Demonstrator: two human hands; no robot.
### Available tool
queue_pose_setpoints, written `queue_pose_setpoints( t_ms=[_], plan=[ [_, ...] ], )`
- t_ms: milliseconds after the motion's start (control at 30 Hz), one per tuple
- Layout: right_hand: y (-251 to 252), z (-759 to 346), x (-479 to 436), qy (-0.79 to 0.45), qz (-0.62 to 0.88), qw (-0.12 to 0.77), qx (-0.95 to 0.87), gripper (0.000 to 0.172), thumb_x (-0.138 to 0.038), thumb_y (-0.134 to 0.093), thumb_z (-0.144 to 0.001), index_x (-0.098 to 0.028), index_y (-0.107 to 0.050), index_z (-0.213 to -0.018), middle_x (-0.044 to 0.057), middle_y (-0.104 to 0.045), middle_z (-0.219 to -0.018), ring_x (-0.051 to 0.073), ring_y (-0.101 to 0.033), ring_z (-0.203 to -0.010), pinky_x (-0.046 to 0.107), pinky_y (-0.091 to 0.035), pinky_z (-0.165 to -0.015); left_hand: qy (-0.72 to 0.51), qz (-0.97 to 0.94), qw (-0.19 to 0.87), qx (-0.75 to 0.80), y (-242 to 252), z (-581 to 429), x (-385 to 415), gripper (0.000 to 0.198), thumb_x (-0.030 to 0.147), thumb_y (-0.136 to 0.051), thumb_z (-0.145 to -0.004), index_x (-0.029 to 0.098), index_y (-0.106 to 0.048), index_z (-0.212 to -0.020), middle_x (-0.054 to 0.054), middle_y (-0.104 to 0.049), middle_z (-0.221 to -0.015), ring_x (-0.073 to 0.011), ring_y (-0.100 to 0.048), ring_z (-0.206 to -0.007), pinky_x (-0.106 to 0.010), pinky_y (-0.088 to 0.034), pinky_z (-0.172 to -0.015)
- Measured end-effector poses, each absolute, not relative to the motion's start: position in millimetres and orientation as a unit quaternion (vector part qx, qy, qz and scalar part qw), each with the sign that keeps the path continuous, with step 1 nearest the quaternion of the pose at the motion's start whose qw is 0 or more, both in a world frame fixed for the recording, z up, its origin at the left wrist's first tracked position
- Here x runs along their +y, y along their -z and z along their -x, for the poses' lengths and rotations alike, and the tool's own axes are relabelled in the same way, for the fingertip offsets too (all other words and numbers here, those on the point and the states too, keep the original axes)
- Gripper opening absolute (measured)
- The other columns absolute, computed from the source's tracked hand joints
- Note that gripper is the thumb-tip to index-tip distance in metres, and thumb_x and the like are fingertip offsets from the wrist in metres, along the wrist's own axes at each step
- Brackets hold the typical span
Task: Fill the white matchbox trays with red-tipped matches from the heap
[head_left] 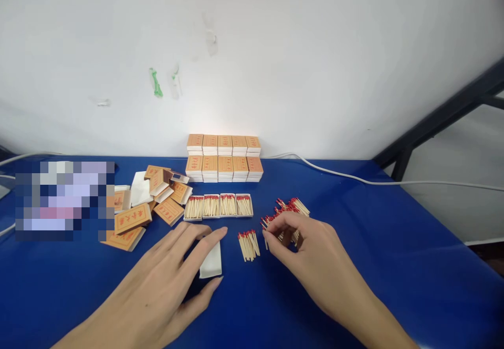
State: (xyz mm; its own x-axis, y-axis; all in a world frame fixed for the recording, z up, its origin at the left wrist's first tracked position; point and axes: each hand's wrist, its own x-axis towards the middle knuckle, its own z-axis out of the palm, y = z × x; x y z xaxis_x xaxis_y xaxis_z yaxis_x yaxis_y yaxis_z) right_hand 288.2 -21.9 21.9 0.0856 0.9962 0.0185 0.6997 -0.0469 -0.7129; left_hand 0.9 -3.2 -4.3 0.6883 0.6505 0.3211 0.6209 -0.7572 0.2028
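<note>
My left hand is open, its fingers spread over and around an empty white matchbox tray on the blue table. My right hand has thumb and forefinger pinched together on a match, beside the loose heap of red-tipped matches, which the hand partly hides. Between the hands lies a small flat bunch of matches, heads pointing away from me. Just beyond, several matchbox trays filled with matches stand in a row.
Orange-topped matchboxes are stacked in two rows against the white wall. Several loose matchbox sleeves lie piled at the left, near a blurred-out item. A white cable crosses the back right of the blue table.
</note>
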Motion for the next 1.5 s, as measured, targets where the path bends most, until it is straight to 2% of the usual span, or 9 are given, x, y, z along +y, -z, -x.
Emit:
queue_pose_setpoints(
  t_ms=[133,267,400,533,733,1033,1200,1367,1500],
  plan=[
    [-25,-284,-22,-0.287,0.668,0.335,-0.599,0.018,-0.038,-0.071,-0.092,-0.028,-0.075,-0.078,-0.002,-0.075,-0.071,0.015,-0.059,-0.059,0.030,-0.045,-0.056,-0.181,-0.920,0.033,0.347,4,1,-4,0.057,0.044,-0.060,-0.117,0.029,-0.048,-0.170,-0.009,-0.071,-0.148,-0.0288,-0.074,-0.133,-0.044,-0.068,-0.106],
    [-25,-281,-23,-0.318,0.658,0.360,-0.580,0.015,-0.036,-0.073,-0.088,-0.026,-0.075,-0.077,-0.001,-0.078,-0.072,0.015,-0.064,-0.060,0.028,-0.049,-0.055,-0.175,-0.921,0.034,0.347,6,4,-5,0.059,0.045,-0.061,-0.116,0.030,-0.047,-0.171,-0.009,-0.071,-0.150,-0.0297,-0.074,-0.134,-0.046,-0.067,-0.109],
    [-22,-280,-23,-0.337,0.650,0.380,-0.566,0.010,-0.032,-0.073,-0.085,-0.027,-0.080,-0.089,-0.001,-0.080,-0.078,0.016,-0.071,-0.065,0.026,-0.053,-0.057,-0.168,-0.922,0.031,0.347,7,4,-4,0.061,0.047,-0.061,-0.116,0.031,-0.046,-0.173,-0.009,-0.071,-0.151,-0.0300,-0.074,-0.134,-0.046,-0.068,-0.109],
    [-19,-279,-23,-0.335,0.642,0.371,-0.581,0.025,-0.029,-0.070,-0.086,-0.029,-0.085,-0.107,-0.003,-0.080,-0.081,0.014,-0.069,-0.065,0.026,-0.054,-0.060,-0.173,-0.922,0.023,0.345,4,2,-2,0.059,0.044,-0.059,-0.117,0.027,-0.047,-0.172,-0.010,-0.073,-0.148,-0.0302,-0.076,-0.132,-0.045,-0.069,-0.105],
    [-15,-280,-22,-0.334,0.635,0.364,-0.594,0.019,-0.032,-0.068,-0.092,-0.029,-0.085,-0.100,-0.002,-0.078,-0.079,0.015,-0.070,-0.067,0.027,-0.054,-0.061,-0.178,-0.922,0.017,0.343,1,0,-2,0.054,0.044,-0.056,-0.118,0.027,-0.050,-0.169,-0.010,-0.075,-0.146,-0.0299,-0.078,-0.128,-0.046,-0.070,-0.103],
    [-7,-279,-20,-0.308,0.633,0.350,-0.618,0.022,-0.030,-0.067,-0.097,-0.028,-0.087,-0.107,-0.003,-0.079,-0.079,0.015,-0.067,-0.065,0.029,-0.053,-0.062,-0.178,-0.921,0.023,0.345,7,4,-4,0.058,0.041,-0.057,-0.118,0.028,-0.047,-0.173,-0.009,-0.073,-0.149,-0.0305,-0.075,-0.133,-0.046,-0.069,-0.104],
    [-3,-278,-21,-0.278,0.630,0.348,-0.637,0.023,-0.026,-0.066,-0.097,-0.027,-0.087,-0.107,-0.002,-0.078,-0.079,0.014,-0.064,-0.062,0.031,-0.051,-0.061,-0.182,-0.922,0.037,0.339,4,1,-4,0.062,0.038,-0.057,-0.117,0.030,-0.042,-0.177,-0.008,-0.075,-0.145,-0.0283,-0.078,-0.127,-0.043,-0.068,-0.104],
    [-3,-274,-21,-0.235,0.633,0.332,-0.659,0.026,-0.022,-0.064,-0.099,-0.026,-0.086,-0.112,-0.002,-0.078,-0.083,0.014,-0.061,-0.061,0.032,-0.050,-0.061,-0.192,-0.918,0.048,0.344,6,-1,-4,0.057,0.037,-0.057,-0.117,0.030,-0.048,-0.173,-0.009,-0.074,-0.145,-0.0304,-0.077,-0.127,-0.046,-0.067,-0.103],
    [0,-274,-21,-0.207,0.632,0.326,-0.672,0.024,-0.022,-0.065,-0.100,-0.026,-0.085,-0.112,-0.001,-0.079,-0.086,0.015,-0.064,-0.064,0.033,-0.053,-0.065,-0.178,-0.917,0.058,0.351,11,1,-6,0.057,0.036,-0.058,-0.117,0.031,-0.048,-0.173,-0.008,-0.071,-0.148,-0.0304,-0.074,-0.130,-0.047,-0.067,-0.105]
  ],
)
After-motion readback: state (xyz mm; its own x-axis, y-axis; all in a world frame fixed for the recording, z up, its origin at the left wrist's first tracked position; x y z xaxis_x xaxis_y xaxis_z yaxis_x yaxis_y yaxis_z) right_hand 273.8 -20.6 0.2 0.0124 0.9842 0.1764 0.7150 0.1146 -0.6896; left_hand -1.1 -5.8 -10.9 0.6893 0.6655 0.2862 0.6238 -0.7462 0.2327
